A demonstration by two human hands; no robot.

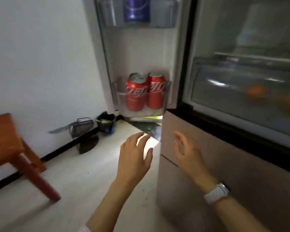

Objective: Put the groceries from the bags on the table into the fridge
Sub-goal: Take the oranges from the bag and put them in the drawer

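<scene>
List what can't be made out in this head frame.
- Blue can in the upper door bin: top cut off by the frame edge, label blurred.
- Orange items in the crisper drawer: blurred behind its clear front.
- Table: mostly outside the left edge; no bags visible.

Two red cola cans (145, 91): glossy printed metal, bare metal tops; lower door bin (167, 97) holding them: clear smooth plastic; upper door bin (171, 12): same clear plastic, around a glossy blue can (136, 10); crisper drawer (241, 84): translucent plastic, sheen on front; fridge lower front (224, 181): matt brushed beige; floor (90, 173): pale glossy tile; stool (12, 148): reddish-brown, smooth finish; watch strap (216, 193): white, matt.
</scene>
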